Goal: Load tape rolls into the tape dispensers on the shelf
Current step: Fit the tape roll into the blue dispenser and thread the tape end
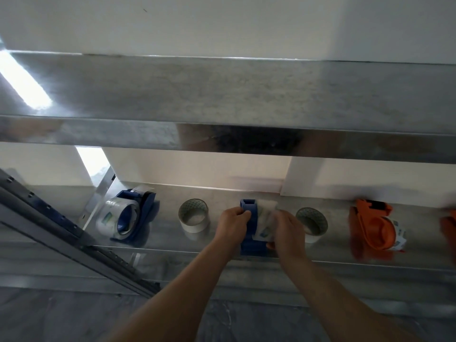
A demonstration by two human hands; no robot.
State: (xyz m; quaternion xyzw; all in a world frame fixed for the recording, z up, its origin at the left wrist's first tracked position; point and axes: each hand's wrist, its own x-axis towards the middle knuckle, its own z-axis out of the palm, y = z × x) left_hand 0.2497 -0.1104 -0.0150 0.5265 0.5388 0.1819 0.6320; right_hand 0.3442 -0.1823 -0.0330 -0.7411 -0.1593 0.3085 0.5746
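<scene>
Two hands at the shelf (167,234): dispenser (247,206) is gripped by the left hand (232,224), fingers curled; roll (265,215) is pinched by the right hand (290,230).

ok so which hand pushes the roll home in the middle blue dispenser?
Right, probably. The right hand holds the clear tape roll against the blue dispenser; the left hand grips its frame, steadying it.
</scene>
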